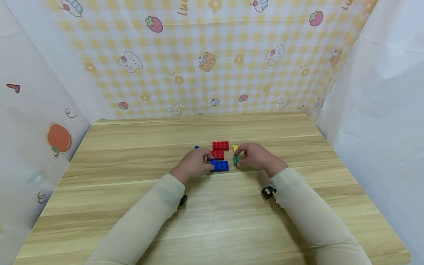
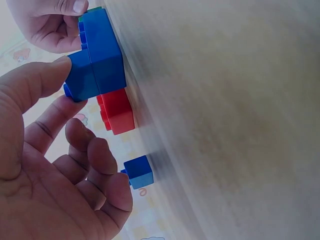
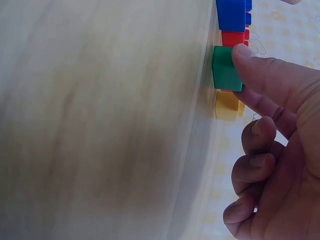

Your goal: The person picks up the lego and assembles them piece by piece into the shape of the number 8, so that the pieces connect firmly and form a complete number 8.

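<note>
My left hand (image 1: 194, 162) pinches a small blue brick (image 2: 82, 75) between thumb and index finger. That brick sits on the studs at the left end of a long blue brick (image 1: 222, 166). The other fingers of this hand curl loosely. To the right, my right hand (image 1: 255, 156) pinches a green brick (image 3: 226, 68) with thumb and index finger, down at the tabletop. A yellow brick (image 1: 235, 147) stands just behind the green one. Two red bricks lie behind the long blue brick, a shorter one (image 1: 218, 155) and a longer one (image 1: 220, 145).
Another small blue brick (image 2: 140, 171) stands apart, behind the left hand. All the bricks rest on a wood-grain table (image 1: 212, 221). A yellow checked cloth (image 1: 198, 84) hangs along the back edge, with white cloths at both sides.
</note>
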A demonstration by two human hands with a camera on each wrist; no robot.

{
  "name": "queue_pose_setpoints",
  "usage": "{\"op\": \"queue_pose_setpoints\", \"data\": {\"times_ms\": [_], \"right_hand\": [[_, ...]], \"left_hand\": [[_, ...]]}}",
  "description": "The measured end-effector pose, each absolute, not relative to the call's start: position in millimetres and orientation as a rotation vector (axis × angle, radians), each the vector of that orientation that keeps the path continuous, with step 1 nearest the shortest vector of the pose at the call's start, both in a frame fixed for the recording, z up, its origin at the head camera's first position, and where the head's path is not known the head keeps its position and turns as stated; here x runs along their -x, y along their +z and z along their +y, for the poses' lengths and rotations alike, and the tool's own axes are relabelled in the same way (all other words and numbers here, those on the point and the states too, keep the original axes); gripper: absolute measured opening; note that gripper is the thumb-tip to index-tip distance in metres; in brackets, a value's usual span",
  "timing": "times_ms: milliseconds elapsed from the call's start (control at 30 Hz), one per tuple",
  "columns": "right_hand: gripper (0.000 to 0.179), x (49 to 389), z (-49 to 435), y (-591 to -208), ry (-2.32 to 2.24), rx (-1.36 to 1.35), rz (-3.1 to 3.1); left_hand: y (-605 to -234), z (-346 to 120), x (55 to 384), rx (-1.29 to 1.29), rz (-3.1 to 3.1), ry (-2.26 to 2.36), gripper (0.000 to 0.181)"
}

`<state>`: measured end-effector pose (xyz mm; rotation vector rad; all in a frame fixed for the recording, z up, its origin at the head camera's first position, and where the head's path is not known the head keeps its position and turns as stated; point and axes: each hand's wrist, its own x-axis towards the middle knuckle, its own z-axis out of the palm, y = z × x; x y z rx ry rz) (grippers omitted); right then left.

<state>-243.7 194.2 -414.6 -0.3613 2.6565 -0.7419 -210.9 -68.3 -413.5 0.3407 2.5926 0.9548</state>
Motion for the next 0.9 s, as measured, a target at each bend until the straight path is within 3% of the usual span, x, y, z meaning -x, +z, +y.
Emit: {"op": "queue_pose_setpoints", "data": {"times_ms": [900], "right_hand": [[0.031, 232.5, 179.7, -405.9, -0.871, 0.548, 2.627]], "left_hand": [[-415.0, -68.6, 213.2, -0.367, 2.597, 0.943, 0.016]]}}
